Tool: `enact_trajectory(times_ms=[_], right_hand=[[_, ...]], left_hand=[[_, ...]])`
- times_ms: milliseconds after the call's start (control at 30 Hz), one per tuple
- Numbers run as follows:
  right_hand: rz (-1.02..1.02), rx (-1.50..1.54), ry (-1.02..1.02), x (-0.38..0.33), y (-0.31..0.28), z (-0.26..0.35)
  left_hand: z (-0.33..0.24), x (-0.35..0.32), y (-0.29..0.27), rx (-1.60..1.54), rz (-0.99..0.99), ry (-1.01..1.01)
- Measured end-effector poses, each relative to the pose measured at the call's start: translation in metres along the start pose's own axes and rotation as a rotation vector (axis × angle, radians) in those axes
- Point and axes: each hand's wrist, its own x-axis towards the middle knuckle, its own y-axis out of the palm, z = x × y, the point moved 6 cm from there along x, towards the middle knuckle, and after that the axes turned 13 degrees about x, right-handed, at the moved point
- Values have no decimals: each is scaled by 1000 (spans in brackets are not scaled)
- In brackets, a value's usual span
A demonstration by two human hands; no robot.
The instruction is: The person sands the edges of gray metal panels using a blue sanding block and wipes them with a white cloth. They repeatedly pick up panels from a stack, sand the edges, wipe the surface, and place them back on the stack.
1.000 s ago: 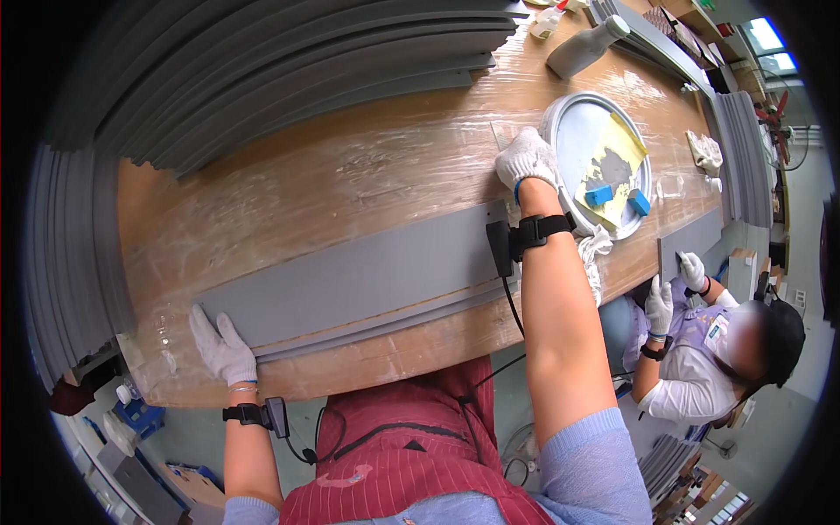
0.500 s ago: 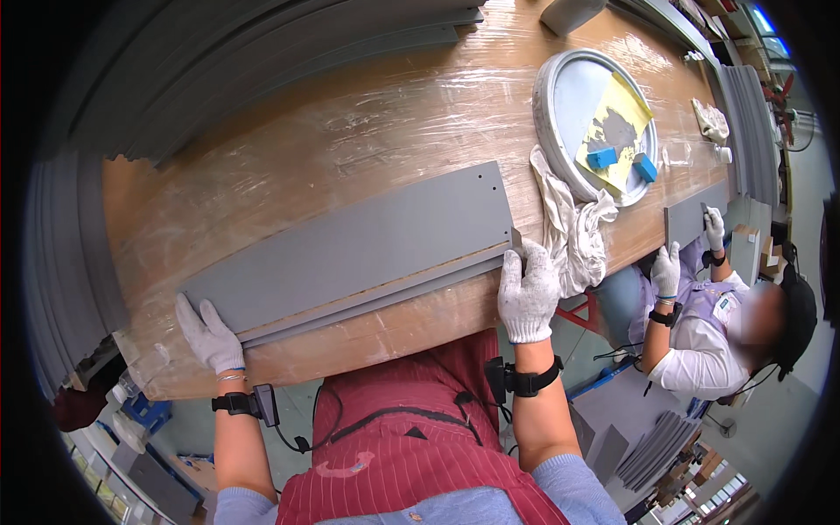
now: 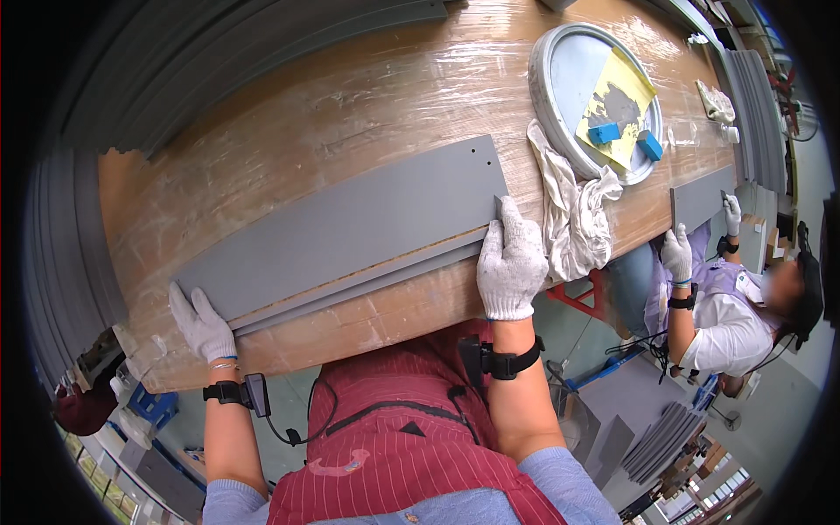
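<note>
Lengthwise on the wooden table (image 3: 350,96), two stacked grey panels (image 3: 350,223) — right hand (image 3: 510,262) curled over their right end, left hand (image 3: 201,322) flat at the left corner — one white rag (image 3: 573,210), one round tray (image 3: 569,79), two blue blocks (image 3: 604,133).

Workshop — stacked grey panels (image 3: 350,223), workbench (image 3: 350,114)

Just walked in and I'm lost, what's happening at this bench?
A person in white work gloves holds a long grey panel flat on the wooden bench, left hand at one end, right hand gripping the other. A white rag and a round grey tray with blue blocks lie beside it. A co-worker handles another grey panel.
</note>
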Motion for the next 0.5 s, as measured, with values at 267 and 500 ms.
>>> enact_trajectory(times_ms=[267, 500], right_hand=[[-6, 4, -43, -4, 3, 4], [273, -8, -213, -15, 43, 67]], left_hand=[[-3, -2, -2, -16, -5, -3], [-3, -2, -1, 34, -44, 14]])
